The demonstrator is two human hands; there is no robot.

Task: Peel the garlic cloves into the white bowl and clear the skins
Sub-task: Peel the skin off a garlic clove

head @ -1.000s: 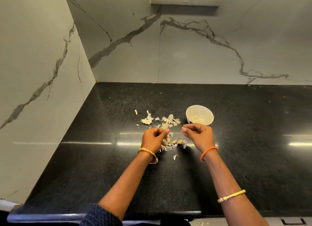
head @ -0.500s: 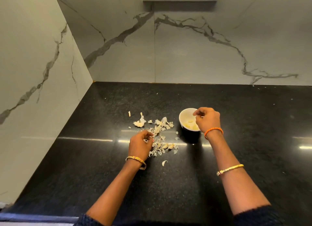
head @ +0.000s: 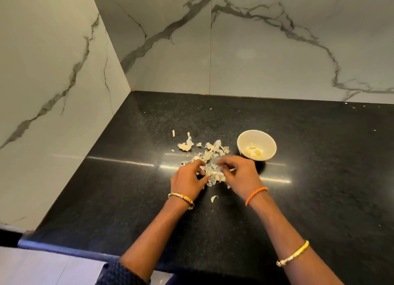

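Observation:
A small white bowl [head: 242,138] stands on the black counter with a few peeled garlic cloves [head: 253,152] inside. To its left lies a scattered pile of papery garlic skins [head: 210,151], with some cloves [head: 218,176] at its near edge. My left hand [head: 188,179] rests at the pile's near left side, fingertips pinched on a pale clove. My right hand [head: 239,175] hovers over the pile's near right side, just in front of the bowl, fingers curled and blurred; whether they hold anything is unclear.
The black granite counter [head: 309,178] meets marble walls at the left and back, forming a corner. A single loose skin [head: 213,198] lies nearer to me between my wrists. Small skin bits [head: 173,133] sit left of the pile. The counter's front edge [head: 64,249] runs at the lower left.
My right hand has come back from over the bowl to the skin pile, beside my left hand. My left hand stayed at the pile. The camera has tilted down slightly.

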